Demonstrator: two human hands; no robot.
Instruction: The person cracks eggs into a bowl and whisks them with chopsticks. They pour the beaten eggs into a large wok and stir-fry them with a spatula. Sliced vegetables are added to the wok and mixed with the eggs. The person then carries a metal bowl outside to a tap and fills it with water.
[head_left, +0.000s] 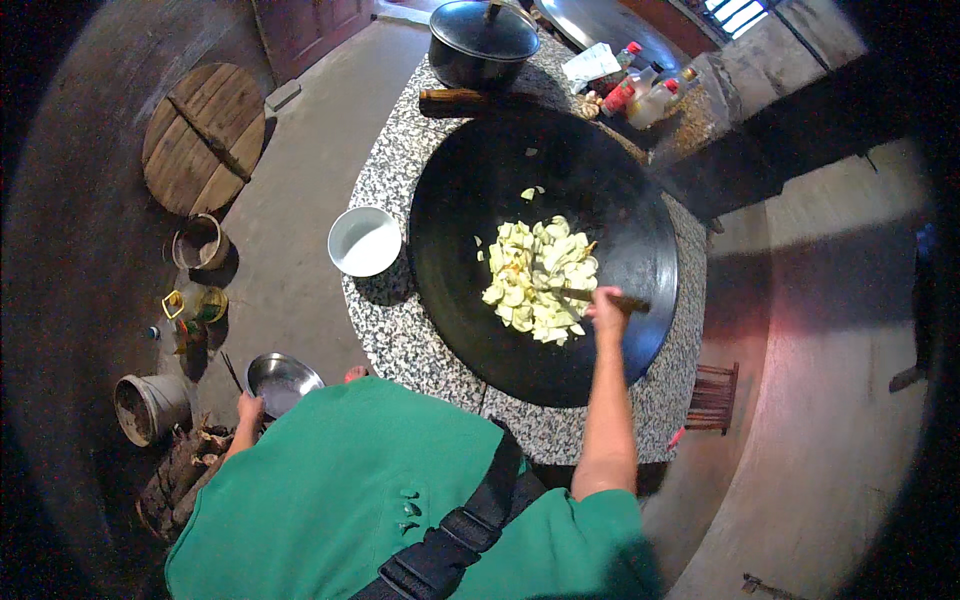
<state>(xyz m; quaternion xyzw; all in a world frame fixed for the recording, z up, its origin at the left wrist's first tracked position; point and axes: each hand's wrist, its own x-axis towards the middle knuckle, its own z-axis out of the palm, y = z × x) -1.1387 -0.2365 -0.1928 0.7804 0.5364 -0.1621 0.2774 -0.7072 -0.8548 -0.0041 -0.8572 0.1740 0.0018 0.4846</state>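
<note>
My right hand (609, 315) grips the wooden handle of a spatula (634, 304) over a large black wok (465, 330). The spatula's head is hidden in a heap of pale green sliced vegetable (536, 277) in the wok. A few loose slices cling to the wok wall above and left of the heap. Down at my left side, my left hand (251, 407) holds a stainless steel bowl (281, 382) by its rim. Thin dark sticks, which look like chopsticks (231, 371), stick out from the same hand. The bowl's lower side is partly covered by my green sleeve.
A white bowl (364, 241) stands on the speckled stone counter (390, 169) left of the wok. Behind are a lidded black pot (484, 45) and several seasoning bottles (645, 94). Buckets (154, 409), an oil bottle (202, 302), firewood (176, 480) and a round wooden lid (202, 139) lie leftward.
</note>
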